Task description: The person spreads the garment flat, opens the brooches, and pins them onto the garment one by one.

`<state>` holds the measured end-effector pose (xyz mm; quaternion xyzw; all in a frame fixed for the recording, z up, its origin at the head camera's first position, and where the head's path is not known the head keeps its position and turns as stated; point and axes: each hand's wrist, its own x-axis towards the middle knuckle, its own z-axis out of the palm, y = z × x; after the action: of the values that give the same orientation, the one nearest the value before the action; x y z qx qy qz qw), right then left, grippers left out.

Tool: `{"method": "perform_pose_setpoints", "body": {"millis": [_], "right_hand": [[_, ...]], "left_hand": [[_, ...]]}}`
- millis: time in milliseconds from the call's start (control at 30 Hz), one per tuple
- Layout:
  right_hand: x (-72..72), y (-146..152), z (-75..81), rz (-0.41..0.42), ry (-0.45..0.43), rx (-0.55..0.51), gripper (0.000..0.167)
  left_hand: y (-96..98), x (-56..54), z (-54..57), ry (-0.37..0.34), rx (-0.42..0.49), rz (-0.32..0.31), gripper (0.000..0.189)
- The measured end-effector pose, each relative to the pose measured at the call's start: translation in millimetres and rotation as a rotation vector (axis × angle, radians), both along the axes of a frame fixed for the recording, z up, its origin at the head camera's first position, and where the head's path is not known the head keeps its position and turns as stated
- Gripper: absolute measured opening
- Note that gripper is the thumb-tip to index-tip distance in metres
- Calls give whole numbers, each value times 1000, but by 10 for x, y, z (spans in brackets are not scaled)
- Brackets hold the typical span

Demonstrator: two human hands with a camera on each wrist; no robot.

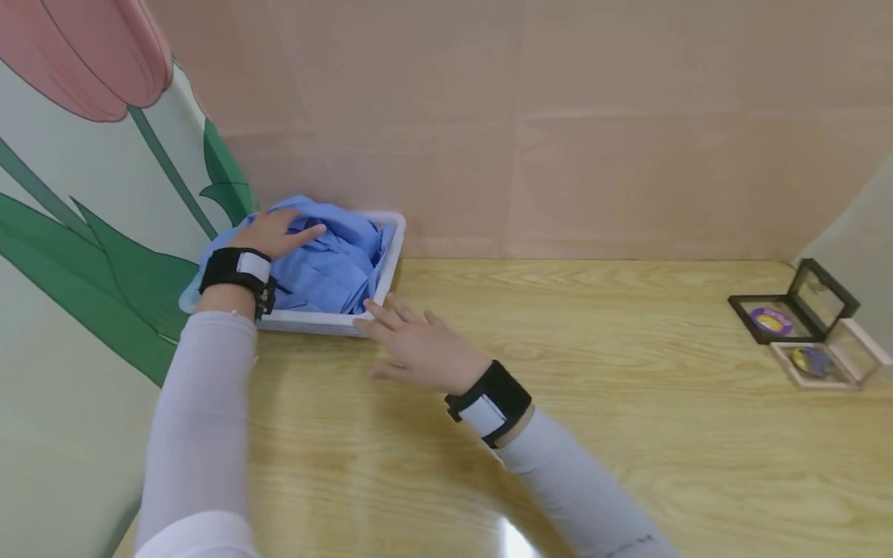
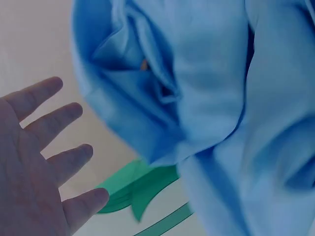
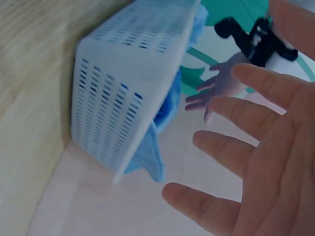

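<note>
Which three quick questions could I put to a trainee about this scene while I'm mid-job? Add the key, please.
1. True or false: the left hand grips the cloth.
2. Which open case lies farther back on the table? A) the pink case; B) the black case.
3. Fill in: in the right wrist view, the sides of the basket are pierced with rows of small ____.

Key:
1. False: in the left wrist view its fingers are straight and spread apart, gripping nothing.
2. B.
3. Holes.
</note>
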<state>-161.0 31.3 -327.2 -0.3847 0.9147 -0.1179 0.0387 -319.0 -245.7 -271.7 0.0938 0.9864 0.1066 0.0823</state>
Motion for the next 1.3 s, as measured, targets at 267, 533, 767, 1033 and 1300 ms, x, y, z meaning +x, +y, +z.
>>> {"method": "perform_pose_setpoints", "body": {"millis": [267,533,767,1033,1300], "right_hand": [[-77,-120,-130,3,-35,-16,72],[-57,-113,-227,3,-45,-4,73],[-52,-80,-266,-13,-23,6,72],[-12,-63,-298,1,-42,14,72],[-3,-50,-316,23,-18,-10,72]], "left_hand": [[113,-112,-183,-93,48,86,99],[95,-260,-408,-267,59,133,111],[115,-349,-501,-359,39,161,124],[280,-95,-393,-293,2,158,128],[467,-8,-376,-341,24,199,123]]}}
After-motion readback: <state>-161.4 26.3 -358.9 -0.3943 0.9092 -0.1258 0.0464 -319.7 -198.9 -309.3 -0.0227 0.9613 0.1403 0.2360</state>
